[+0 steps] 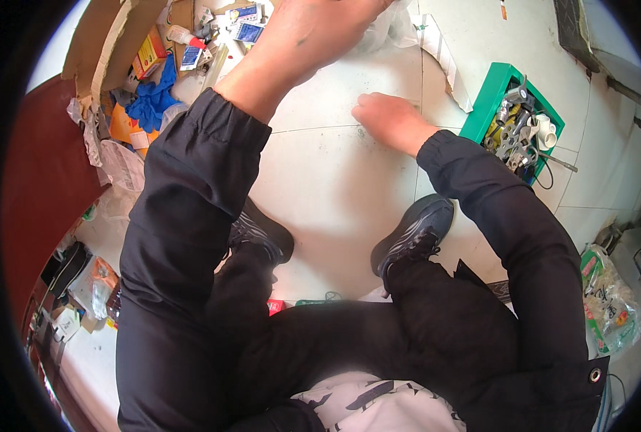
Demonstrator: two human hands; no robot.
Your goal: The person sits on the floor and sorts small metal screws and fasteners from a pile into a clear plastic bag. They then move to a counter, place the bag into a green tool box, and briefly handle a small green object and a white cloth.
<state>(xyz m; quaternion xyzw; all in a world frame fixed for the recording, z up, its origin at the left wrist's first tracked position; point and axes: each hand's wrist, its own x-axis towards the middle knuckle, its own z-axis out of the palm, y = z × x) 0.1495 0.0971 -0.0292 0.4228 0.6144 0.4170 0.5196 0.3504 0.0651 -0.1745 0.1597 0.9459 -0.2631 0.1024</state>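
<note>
My left hand (326,35) reaches across the top of the view, its fingertips cut off by the upper edge. A crumpled clear plastic bag (388,29) lies beside it; whether the fingers touch the bag cannot be seen. My right hand (388,120) is curled into a loose fist above the tiled floor (326,178), and nothing shows in it. To its right sits a green box (480,116) filled with metal fittings and hardware (515,135). White plastic pipe fittings (544,132) lie among them. A thin metal rod (561,162) sticks out over the rim.
A torn cardboard box (102,48) at upper left holds blue gloves (156,100), a small bottle (183,36) and packets (248,32). A torn white strip (445,59) lies near the green box. My shoes (415,232) flank the floor between my legs. Plastic packaging (609,302) lies at right.
</note>
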